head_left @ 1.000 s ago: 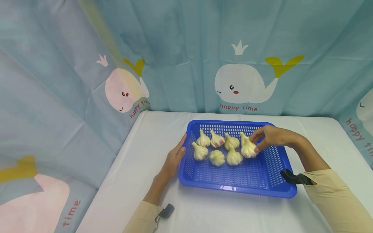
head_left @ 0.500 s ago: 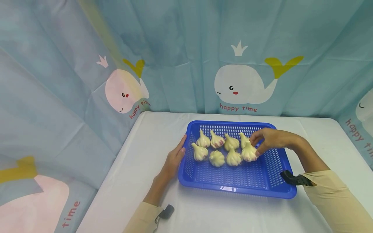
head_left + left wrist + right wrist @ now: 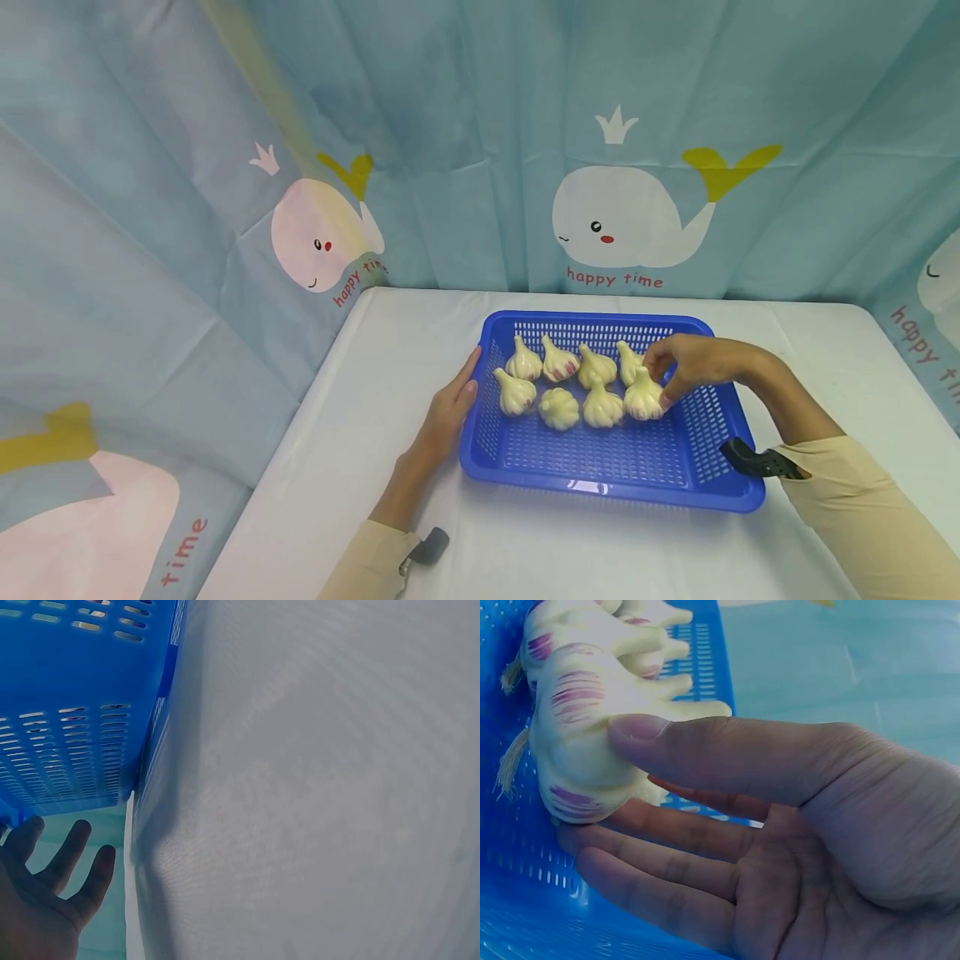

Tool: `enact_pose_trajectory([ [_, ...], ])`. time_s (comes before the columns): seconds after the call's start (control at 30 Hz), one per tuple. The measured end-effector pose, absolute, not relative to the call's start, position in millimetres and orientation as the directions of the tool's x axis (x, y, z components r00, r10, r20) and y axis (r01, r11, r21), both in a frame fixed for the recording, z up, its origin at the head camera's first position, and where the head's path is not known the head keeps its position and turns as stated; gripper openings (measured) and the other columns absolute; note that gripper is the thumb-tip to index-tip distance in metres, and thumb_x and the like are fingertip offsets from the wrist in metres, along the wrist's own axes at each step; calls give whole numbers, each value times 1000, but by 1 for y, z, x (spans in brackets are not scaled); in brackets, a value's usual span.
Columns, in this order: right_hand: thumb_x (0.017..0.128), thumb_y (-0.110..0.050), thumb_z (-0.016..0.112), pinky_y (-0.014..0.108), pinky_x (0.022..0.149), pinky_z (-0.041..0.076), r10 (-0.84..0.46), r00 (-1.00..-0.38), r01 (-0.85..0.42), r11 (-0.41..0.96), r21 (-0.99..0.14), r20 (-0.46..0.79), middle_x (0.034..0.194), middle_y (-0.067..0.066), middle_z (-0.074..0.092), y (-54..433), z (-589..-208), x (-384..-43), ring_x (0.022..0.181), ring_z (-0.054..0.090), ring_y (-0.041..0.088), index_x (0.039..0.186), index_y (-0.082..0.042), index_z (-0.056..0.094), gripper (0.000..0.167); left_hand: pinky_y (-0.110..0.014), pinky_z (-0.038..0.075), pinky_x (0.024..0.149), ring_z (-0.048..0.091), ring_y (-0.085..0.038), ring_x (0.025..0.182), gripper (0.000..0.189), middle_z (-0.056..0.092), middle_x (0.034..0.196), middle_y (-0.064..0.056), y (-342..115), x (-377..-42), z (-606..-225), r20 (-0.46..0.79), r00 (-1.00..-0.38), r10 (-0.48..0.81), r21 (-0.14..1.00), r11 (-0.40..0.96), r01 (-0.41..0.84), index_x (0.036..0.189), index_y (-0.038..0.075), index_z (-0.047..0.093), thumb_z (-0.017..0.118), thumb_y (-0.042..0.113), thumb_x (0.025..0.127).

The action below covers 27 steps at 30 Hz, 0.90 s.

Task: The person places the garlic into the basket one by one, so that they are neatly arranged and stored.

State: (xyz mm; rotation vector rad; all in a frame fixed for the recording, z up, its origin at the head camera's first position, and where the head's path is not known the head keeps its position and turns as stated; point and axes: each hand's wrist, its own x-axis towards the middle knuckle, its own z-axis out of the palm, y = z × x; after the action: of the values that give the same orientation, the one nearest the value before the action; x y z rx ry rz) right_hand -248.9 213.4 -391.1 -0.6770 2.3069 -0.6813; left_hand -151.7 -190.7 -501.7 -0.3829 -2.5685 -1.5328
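Observation:
A blue plastic basket (image 3: 592, 487) with slotted walls holds several garlic bulbs in two rough rows. My right hand (image 3: 693, 362) is inside its right half, pinching a garlic bulb (image 3: 642, 398) at the right end of the front row. In the right wrist view the thumb (image 3: 641, 739) presses on one side of this purple-streaked bulb (image 3: 574, 761), with the fingers beneath and behind it. At the basket's left wall, my left hand (image 3: 448, 408) rests against the rim. The left wrist view shows its fingers (image 3: 94, 881) spread and fairly straight beside the basket.
Under the basket lies a white tablecloth (image 3: 352, 375). A blue curtain (image 3: 457, 167) with printed whales hangs behind and along the left side. Another garlic bulb (image 3: 628, 358) sits right behind the held one, close to the right fingers.
My right hand has lowered the garlic bulb slightly and toward me, into line with the front row. The left hand and the basket have stayed put.

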Motion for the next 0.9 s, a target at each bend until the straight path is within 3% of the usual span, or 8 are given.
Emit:
enact_pose_trajectory([
  [0.17, 78, -18, 92, 57, 95, 60, -612, -667, -292, 739, -607, -425, 120, 13, 70, 212, -392, -250, 114, 66, 36, 123, -4, 65, 53, -39, 26, 130, 28, -13, 160, 54, 28, 173, 13, -191, -152, -501, 240, -959, 153, 849, 445, 284, 169, 32, 27, 33, 38, 116],
  [0.43, 78, -8, 89, 37, 81, 59, -639, -637, -266, 706, -656, -431, 105, 9, 69, 210, -394, -248, 99, 63, 26, 105, -6, 64, 37, -39, 26, 130, 28, -13, 159, 54, 29, 172, 13, -192, -152, -504, 229, -961, 155, 852, 446, 275, 169, 35, 27, 33, 41, 115],
  [0.9, 76, -2, 88, 33, 76, 57, -617, -647, -290, 742, -605, -447, 97, 9, 66, 204, -396, -246, 90, 60, 22, 100, -4, 64, 34, -35, 24, 130, 27, -11, 159, 54, 29, 172, 13, -192, -151, -502, 248, -955, 162, 848, 441, 295, 169, 30, 27, 34, 34, 116],
])
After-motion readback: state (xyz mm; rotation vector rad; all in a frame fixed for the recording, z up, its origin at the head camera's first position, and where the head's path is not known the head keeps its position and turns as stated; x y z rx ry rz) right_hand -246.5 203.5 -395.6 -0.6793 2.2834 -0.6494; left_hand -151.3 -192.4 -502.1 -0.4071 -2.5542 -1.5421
